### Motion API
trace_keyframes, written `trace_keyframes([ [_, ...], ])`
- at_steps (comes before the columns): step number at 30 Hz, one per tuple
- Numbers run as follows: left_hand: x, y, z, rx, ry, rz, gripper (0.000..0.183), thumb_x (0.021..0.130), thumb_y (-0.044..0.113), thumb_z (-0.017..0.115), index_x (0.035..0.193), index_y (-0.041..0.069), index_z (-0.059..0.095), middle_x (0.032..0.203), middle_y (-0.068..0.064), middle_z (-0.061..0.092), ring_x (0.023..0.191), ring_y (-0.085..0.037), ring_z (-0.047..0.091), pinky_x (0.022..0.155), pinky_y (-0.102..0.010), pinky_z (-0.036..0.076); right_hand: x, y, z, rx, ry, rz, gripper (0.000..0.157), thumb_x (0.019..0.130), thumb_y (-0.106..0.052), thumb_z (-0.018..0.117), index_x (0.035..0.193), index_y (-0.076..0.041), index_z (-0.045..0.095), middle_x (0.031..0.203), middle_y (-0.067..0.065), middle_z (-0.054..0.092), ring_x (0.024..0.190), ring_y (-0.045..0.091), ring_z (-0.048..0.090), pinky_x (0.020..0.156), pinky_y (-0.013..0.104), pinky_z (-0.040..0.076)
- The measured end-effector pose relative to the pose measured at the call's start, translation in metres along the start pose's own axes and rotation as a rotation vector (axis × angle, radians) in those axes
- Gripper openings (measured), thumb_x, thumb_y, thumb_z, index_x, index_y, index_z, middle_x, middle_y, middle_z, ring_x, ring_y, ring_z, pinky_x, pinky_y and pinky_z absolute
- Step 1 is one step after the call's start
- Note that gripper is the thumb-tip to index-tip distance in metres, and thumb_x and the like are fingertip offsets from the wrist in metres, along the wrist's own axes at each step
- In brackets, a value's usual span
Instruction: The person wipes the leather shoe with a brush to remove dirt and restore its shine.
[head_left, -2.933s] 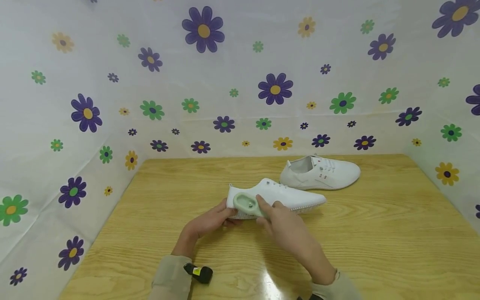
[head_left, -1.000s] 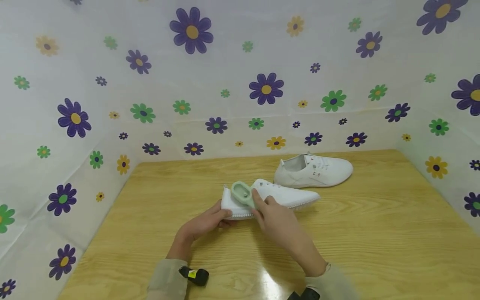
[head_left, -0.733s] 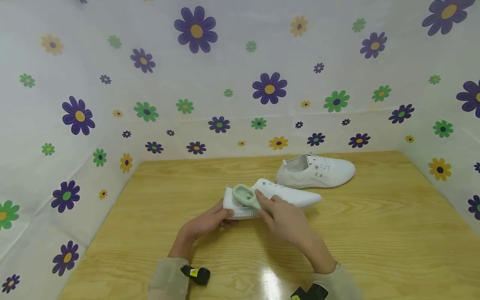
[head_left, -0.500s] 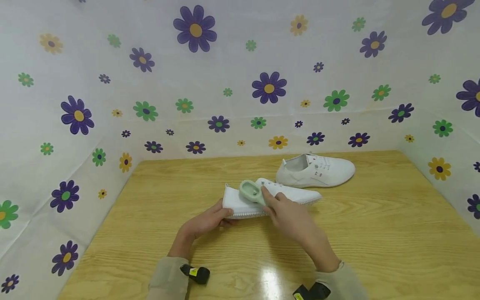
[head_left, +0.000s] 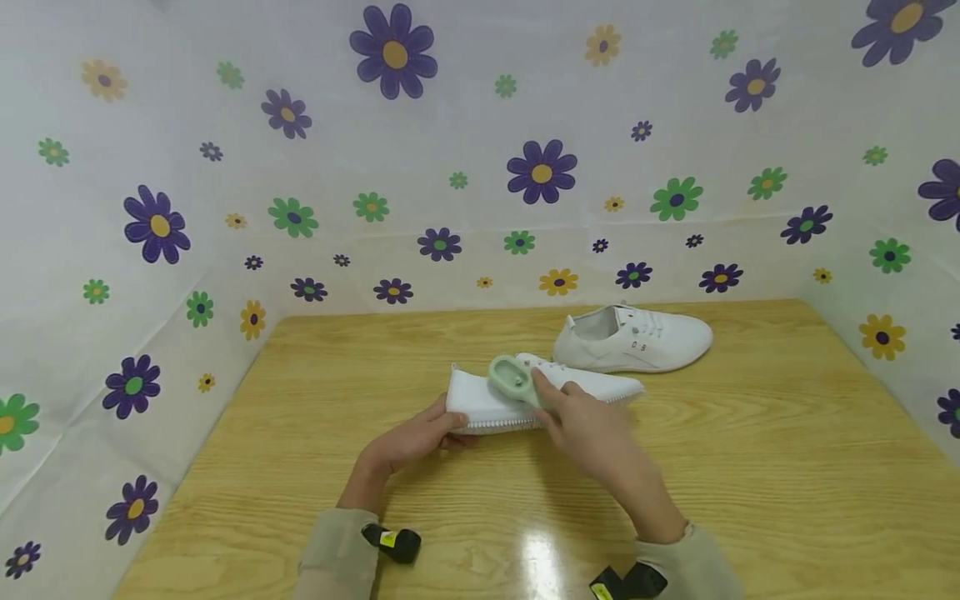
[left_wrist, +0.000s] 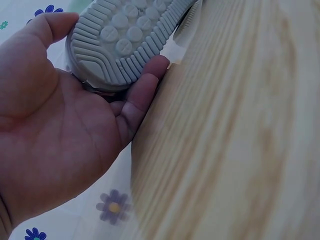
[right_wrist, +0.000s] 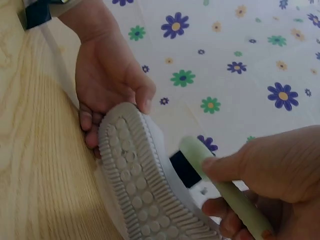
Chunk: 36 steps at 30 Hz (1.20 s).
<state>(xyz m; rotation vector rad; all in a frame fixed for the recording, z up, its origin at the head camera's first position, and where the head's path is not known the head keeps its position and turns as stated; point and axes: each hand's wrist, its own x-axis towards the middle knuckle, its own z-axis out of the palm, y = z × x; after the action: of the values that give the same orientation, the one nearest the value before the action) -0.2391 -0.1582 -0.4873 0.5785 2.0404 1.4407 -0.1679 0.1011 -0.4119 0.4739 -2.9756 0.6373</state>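
A white shoe [head_left: 471,398] is tipped on its side above the table, its toe pointing right. My left hand [head_left: 411,442] grips it by the heel, thumb on the side and fingers beneath; the ridged, studded sole [left_wrist: 125,40] faces the left wrist camera. In my right hand [head_left: 592,433] is a pale green brush [head_left: 512,379], held by its handle with the index finger stretched toward the head. The right wrist view reveals dark bristles [right_wrist: 185,169] against the shoe's side wall. In the head view the bristles are hidden under the brush head.
A second white shoe [head_left: 667,342] with laces stands upright behind the held one, toe to the right. The wood-grain table [head_left: 315,375] is enclosed by white cloth [head_left: 465,100] printed with flowers. Black wrist cameras [head_left: 397,543] sit at both cuffs.
The brush has travelled from the heel area rightward along the shoe's side to about its middle, my right hand moving with it. My left hand keeps its grip on the heel.
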Motion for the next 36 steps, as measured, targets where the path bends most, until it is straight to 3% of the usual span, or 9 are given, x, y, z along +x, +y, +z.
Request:
trace_keyframes([
  [4, -0.002, 0.001, 0.0, 0.012, -0.004, 0.008, 0.05, 0.1, 0.027, 0.038, 0.144, 0.009, 0.02, 0.12, -0.016, 0.052, 0.105, -0.026, 0.055, 0.085, -0.034, 0.045, 0.0, -0.004, 0.004, 0.077, -0.063, -0.062, 0.053, 0.095, -0.027, 0.057, 0.145, -0.017, 0.039, 0.091, 0.006, 0.059, 0.062, 0.012, 0.047, 0.055, 0.027, 0.041],
  [13, -0.003, 0.004, 0.0, 0.003, 0.002, -0.028, 0.054, 0.1, 0.028, 0.037, 0.146, 0.009, 0.015, 0.129, -0.017, 0.045, 0.108, -0.026, 0.055, 0.089, -0.036, 0.043, 0.001, 0.007, -0.004, -0.026, 0.046, 0.054, 0.053, 0.095, -0.025, 0.057, 0.144, -0.016, 0.04, 0.089, 0.009, 0.057, 0.061, 0.015, 0.046, 0.05, 0.028, 0.038],
  [19, -0.003, 0.002, 0.0, 0.003, -0.013, 0.004, 0.051, 0.1, 0.026, 0.039, 0.143, 0.007, 0.02, 0.127, -0.018, 0.047, 0.108, -0.029, 0.054, 0.09, -0.039, 0.044, 0.0, 0.007, -0.001, 0.164, -0.133, -0.081, 0.052, 0.097, -0.028, 0.054, 0.146, -0.019, 0.037, 0.093, 0.004, 0.059, 0.069, 0.012, 0.048, 0.062, 0.029, 0.043],
  [21, -0.002, 0.002, 0.0, -0.002, -0.018, 0.011, 0.05, 0.1, 0.026, 0.039, 0.143, 0.007, 0.02, 0.127, -0.018, 0.047, 0.108, -0.029, 0.054, 0.09, -0.039, 0.044, -0.001, 0.009, -0.002, 0.211, -0.153, -0.101, 0.052, 0.097, -0.027, 0.054, 0.145, -0.02, 0.038, 0.095, 0.005, 0.059, 0.072, 0.012, 0.049, 0.066, 0.03, 0.042],
  [27, -0.002, 0.001, 0.0, -0.005, -0.016, -0.009, 0.055, 0.101, 0.031, 0.038, 0.146, 0.01, 0.015, 0.129, -0.017, 0.045, 0.108, -0.026, 0.054, 0.089, -0.035, 0.044, -0.002, 0.02, -0.009, 0.121, -0.004, 0.02, 0.052, 0.096, -0.025, 0.056, 0.145, -0.018, 0.039, 0.101, 0.01, 0.06, 0.07, 0.015, 0.049, 0.06, 0.029, 0.042],
  [29, -0.003, 0.001, 0.0, -0.008, -0.014, -0.016, 0.055, 0.1, 0.031, 0.038, 0.146, 0.01, 0.014, 0.129, -0.017, 0.045, 0.107, -0.025, 0.055, 0.089, -0.035, 0.044, -0.002, 0.021, -0.009, 0.093, 0.011, 0.026, 0.053, 0.096, -0.026, 0.056, 0.145, -0.017, 0.039, 0.103, 0.011, 0.061, 0.07, 0.015, 0.049, 0.059, 0.029, 0.042],
  [31, -0.004, 0.001, -0.001, -0.01, -0.014, -0.012, 0.054, 0.101, 0.03, 0.038, 0.146, 0.01, 0.016, 0.128, -0.017, 0.046, 0.107, -0.025, 0.055, 0.088, -0.034, 0.044, -0.002, 0.021, -0.008, 0.087, -0.021, -0.008, 0.053, 0.096, -0.028, 0.055, 0.145, -0.018, 0.038, 0.104, 0.011, 0.061, 0.069, 0.014, 0.049, 0.058, 0.029, 0.042],
  [36, -0.001, 0.0, 0.0, -0.015, -0.013, 0.003, 0.05, 0.101, 0.029, 0.039, 0.143, 0.009, 0.021, 0.126, -0.016, 0.047, 0.106, -0.025, 0.054, 0.086, -0.033, 0.045, -0.003, 0.023, -0.007, 0.204, -0.155, -0.134, 0.052, 0.098, -0.031, 0.052, 0.146, -0.02, 0.037, 0.1, 0.005, 0.061, 0.072, 0.011, 0.048, 0.064, 0.029, 0.043],
])
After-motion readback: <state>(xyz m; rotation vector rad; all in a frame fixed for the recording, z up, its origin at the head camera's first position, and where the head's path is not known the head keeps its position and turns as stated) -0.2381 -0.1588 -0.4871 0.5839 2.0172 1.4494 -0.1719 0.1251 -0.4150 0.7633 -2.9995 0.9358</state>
